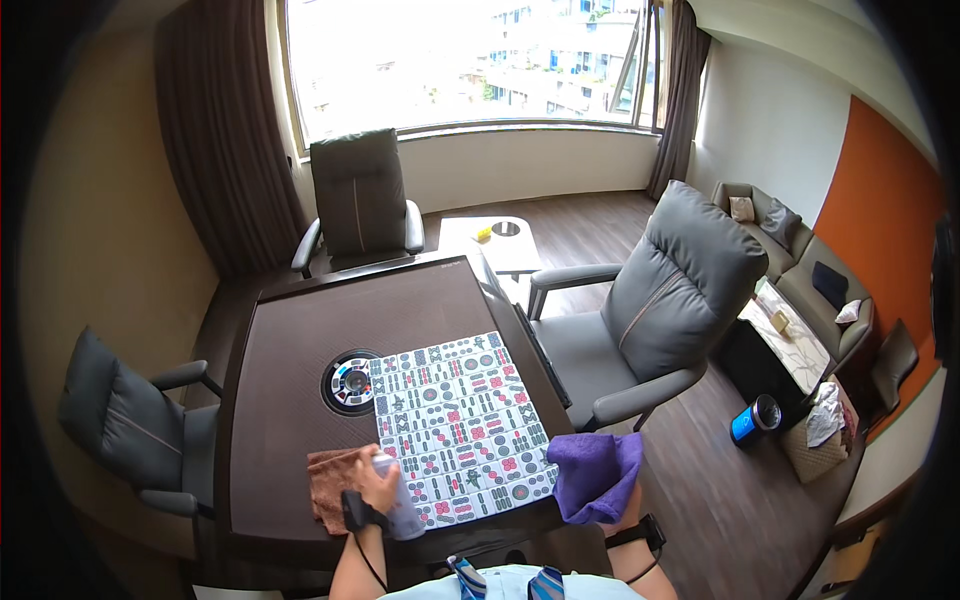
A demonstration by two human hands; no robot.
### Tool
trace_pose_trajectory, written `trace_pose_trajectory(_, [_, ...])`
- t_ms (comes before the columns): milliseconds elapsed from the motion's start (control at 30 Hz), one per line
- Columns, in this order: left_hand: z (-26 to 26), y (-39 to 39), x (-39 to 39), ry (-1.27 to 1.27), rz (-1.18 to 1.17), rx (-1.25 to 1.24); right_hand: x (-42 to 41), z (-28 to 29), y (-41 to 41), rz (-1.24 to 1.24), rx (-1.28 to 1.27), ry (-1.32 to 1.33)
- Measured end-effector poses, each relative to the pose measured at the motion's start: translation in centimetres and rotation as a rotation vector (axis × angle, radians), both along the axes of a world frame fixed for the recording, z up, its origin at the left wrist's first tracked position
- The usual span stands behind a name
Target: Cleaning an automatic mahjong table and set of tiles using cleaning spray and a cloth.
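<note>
My left hand (pixel 375 480) is wrapped around a pale spray can (pixel 406 506) at the near edge of the mahjong table (pixel 300 330). Under and beside that hand lies a brown cloth (pixel 326 484), spread on the tabletop. A purple cloth (pixel 596 476) hangs from my right hand (pixel 631 504) at the table's near right corner and hides most of the fingers. Between my hands, many mahjong tiles (pixel 465 431) lie face up in a tight block. Its left edge meets the round control panel (pixel 354 381) at the table's centre.
Grey armchairs stand at the right side (pixel 637 322), far side (pixel 360 199) and left side (pixel 180 435). A small white side table (pixel 487 247) is beyond the far right corner. A blue and black bin (pixel 755 420), a sofa (pixel 784 255) and a marble-topped coffee table (pixel 787 330) are farther right.
</note>
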State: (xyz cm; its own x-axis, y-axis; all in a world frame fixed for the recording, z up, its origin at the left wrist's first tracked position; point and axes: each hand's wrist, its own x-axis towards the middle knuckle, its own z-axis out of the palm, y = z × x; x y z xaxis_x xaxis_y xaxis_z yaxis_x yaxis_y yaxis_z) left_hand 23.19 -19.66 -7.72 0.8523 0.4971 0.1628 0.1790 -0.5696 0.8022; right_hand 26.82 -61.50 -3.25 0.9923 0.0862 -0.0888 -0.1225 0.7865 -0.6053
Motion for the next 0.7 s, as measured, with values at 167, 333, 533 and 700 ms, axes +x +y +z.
trace_pose_trajectory(167, [-0.9,-8.9,-0.9,0.199,-0.428,-0.041,0.8,0.1,2.1,0.018,-0.112,-0.012])
trace_pose_trajectory(333, [0.4,-10.7,-0.5,0.062,-0.564,0.035,2.9,2.2,3.1,0.08,0.003,-0.008])
trace_pose_trajectory(533, [1.0,-1.0,-4.1,0.359,-0.403,-0.003,3.0,2.8,5.6,0.129,-0.609,-0.076])
trace_pose_trajectory(700, [1.3,2.4,-5.4,0.164,-0.458,-0.156,1.6,-1.9,15.2,0.119,-1.548,-0.789])
